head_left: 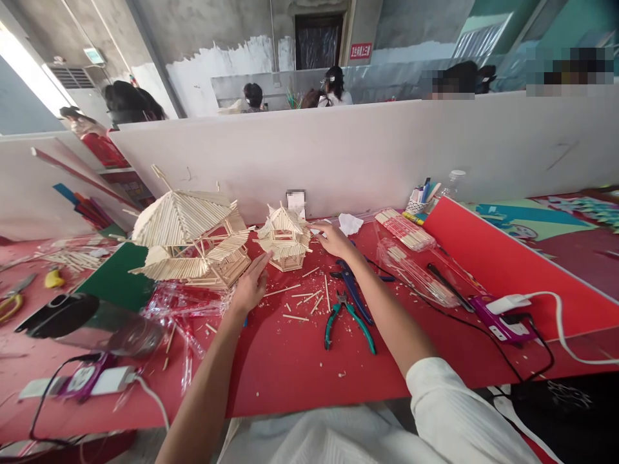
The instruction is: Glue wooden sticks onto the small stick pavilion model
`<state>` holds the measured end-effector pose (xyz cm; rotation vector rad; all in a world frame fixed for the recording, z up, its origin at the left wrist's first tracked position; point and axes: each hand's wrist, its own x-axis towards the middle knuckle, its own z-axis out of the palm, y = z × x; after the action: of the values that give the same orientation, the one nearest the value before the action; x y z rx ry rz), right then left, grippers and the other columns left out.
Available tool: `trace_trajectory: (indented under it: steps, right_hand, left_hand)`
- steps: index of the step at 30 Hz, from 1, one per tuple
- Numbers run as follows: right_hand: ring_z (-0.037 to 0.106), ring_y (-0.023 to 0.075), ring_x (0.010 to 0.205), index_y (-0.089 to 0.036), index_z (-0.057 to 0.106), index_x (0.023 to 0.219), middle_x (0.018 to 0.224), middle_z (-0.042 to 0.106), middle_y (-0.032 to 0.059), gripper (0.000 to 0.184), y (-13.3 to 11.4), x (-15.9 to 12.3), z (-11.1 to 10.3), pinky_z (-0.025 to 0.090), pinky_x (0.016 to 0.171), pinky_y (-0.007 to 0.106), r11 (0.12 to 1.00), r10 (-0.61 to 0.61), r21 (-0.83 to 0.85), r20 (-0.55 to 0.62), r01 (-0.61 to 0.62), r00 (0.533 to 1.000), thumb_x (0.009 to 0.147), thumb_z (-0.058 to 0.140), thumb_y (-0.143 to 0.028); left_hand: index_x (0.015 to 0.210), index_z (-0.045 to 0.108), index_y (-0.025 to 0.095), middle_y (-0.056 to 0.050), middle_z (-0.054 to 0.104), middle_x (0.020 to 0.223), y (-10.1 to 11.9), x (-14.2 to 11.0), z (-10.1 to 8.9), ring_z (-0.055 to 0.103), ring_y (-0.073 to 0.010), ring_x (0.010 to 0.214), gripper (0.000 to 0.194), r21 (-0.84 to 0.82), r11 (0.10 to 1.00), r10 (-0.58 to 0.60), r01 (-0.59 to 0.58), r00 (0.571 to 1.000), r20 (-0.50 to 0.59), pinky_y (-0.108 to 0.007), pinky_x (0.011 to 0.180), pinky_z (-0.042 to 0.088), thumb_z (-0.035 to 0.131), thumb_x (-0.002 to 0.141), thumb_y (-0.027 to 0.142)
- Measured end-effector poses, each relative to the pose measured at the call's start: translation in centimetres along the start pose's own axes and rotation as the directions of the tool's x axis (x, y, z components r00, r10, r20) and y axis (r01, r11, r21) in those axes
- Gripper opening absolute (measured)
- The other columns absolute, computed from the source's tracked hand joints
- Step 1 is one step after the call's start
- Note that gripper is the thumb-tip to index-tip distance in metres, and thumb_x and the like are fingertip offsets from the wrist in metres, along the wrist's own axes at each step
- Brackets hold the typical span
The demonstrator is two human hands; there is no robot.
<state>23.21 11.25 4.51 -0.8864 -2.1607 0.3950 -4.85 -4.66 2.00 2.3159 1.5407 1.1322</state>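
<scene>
A small pavilion model built of thin wooden sticks stands upright on the red table. My left hand reaches its lower left side, fingers stretched out and apparently near or touching it. From the right, my right hand points its extended fingers at the roof edge; whether they make contact I cannot tell. A larger stick pavilion with a wide pointed roof stands just left. Below the small model lie loose stick pieces and crumbs. Green-handled pliers lie open on the table beside a dark blue tool.
At right are bagged sticks, a glue-gun-like cable run, a purple power strip and a red board. A water bottle, plastic wrap and scissors lie left. A white partition stands behind.
</scene>
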Motion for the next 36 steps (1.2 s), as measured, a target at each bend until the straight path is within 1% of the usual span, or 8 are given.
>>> trace_trajectory:
  steps: [3, 8, 10, 13, 16, 23, 28, 36]
  right_hand:
    - [0.057, 0.0227, 0.13, -0.025, 0.067, 0.134, 0.133, 0.068, 0.008, 0.05, -0.1, -0.1, -0.1, 0.043, 0.111, 0.041, 1.0, 0.019, -0.008, 0.025, -0.019, 0.999, 0.091, 0.049, -0.007]
    - [0.063, 0.0243, 0.115, -0.021, 0.072, 0.124, 0.121, 0.069, 0.011, 0.035, -1.3, -0.1, -1.1, 0.048, 0.099, 0.037, 0.995, 0.079, -0.056, 0.002, -0.079, 0.997, 0.096, 0.052, -0.017]
    - [0.066, 0.0229, 0.103, -0.021, 0.074, 0.118, 0.112, 0.071, 0.0097, 0.028, -2.4, -0.2, -1.8, 0.05, 0.091, 0.034, 0.998, 0.054, -0.035, 0.065, -0.052, 0.996, 0.098, 0.055, -0.027]
    - [0.067, 0.0198, 0.087, -0.025, 0.071, 0.122, 0.102, 0.074, 0.0058, 0.032, -4.1, -0.3, -2.7, 0.051, 0.079, 0.032, 1.0, 0.007, -0.01, 0.261, -0.005, 0.965, 0.097, 0.059, -0.041]
    - [0.066, 0.0203, 0.089, -0.03, 0.068, 0.128, 0.11, 0.073, 0.0046, 0.04, -5.3, -0.4, -3.1, 0.051, 0.078, 0.032, 0.997, -0.009, -0.075, 0.337, 0.036, 0.941, 0.091, 0.069, -0.047]
    - [0.068, 0.025, 0.099, -0.031, 0.069, 0.126, 0.119, 0.073, 0.0049, 0.038, -5.8, -0.5, -3.3, 0.052, 0.082, 0.035, 0.979, 0.021, -0.198, 0.34, 0.05, 0.94, 0.089, 0.07, -0.035]
    - [0.07, 0.0257, 0.101, -0.029, 0.07, 0.127, 0.123, 0.073, 0.0056, 0.036, -4.0, -0.7, -3.6, 0.053, 0.088, 0.037, 0.982, 0.039, -0.187, 0.26, 0.011, 0.965, 0.091, 0.065, -0.024]
    - [0.064, 0.0264, 0.122, -0.026, 0.07, 0.127, 0.129, 0.071, 0.0064, 0.042, -1.4, -0.8, -3.4, 0.048, 0.105, 0.042, 0.99, 0.057, -0.136, 0.138, -0.038, 0.989, 0.094, 0.052, -0.008]
  left_hand:
    - [0.152, 0.044, 0.023, -0.01, 0.054, 0.151, -0.2, 0.0, -0.2, 0.054, -0.0248, 0.136, 0.061, -0.017, 1.0, -0.025, 0.025, 1.0, 0.002, -0.044, 0.113, 0.046, 0.044, 0.091, 0.016]
    - [0.133, 0.059, 0.021, -0.01, 0.069, 0.126, -1.1, 0.0, -0.1, 0.07, -0.0224, 0.098, 0.045, -0.077, 0.978, -0.203, 0.194, 0.969, -0.142, -0.041, 0.093, 0.057, 0.046, 0.09, 0.019]
    - [0.131, 0.059, 0.021, -0.011, 0.07, 0.123, -1.8, 0.1, 0.4, 0.07, -0.0237, 0.099, 0.043, -0.081, 0.969, -0.244, 0.235, 0.959, -0.144, -0.042, 0.09, 0.058, 0.049, 0.09, 0.02]
    - [0.14, 0.052, 0.021, -0.014, 0.066, 0.131, -2.8, 0.2, 1.6, 0.067, -0.0278, 0.114, 0.051, -0.06, 0.961, -0.274, 0.269, 0.955, -0.111, -0.048, 0.1, 0.054, 0.052, 0.089, 0.021]
    - [0.146, 0.046, 0.02, -0.016, 0.06, 0.141, -3.7, 0.5, 2.8, 0.059, -0.0295, 0.13, 0.056, -0.065, 0.965, -0.257, 0.253, 0.963, -0.079, -0.053, 0.111, 0.046, 0.051, 0.091, 0.021]
    - [0.148, 0.042, 0.02, -0.016, 0.053, 0.149, -4.3, 1.4, 3.6, 0.05, -0.0287, 0.14, 0.061, -0.059, 0.973, -0.229, 0.223, 0.965, -0.13, -0.05, 0.117, 0.042, 0.052, 0.088, 0.017]
    - [0.145, 0.044, 0.019, -0.015, 0.055, 0.144, -3.4, 1.2, 2.9, 0.053, -0.0282, 0.135, 0.058, -0.029, 0.982, -0.188, 0.186, 0.971, -0.151, -0.051, 0.115, 0.042, 0.048, 0.088, 0.014]
    - [0.143, 0.047, 0.018, -0.016, 0.055, 0.143, -2.2, 0.7, 2.8, 0.051, -0.0301, 0.136, 0.055, -0.002, 0.979, -0.202, 0.203, 0.972, -0.117, -0.052, 0.115, 0.042, 0.047, 0.088, 0.014]
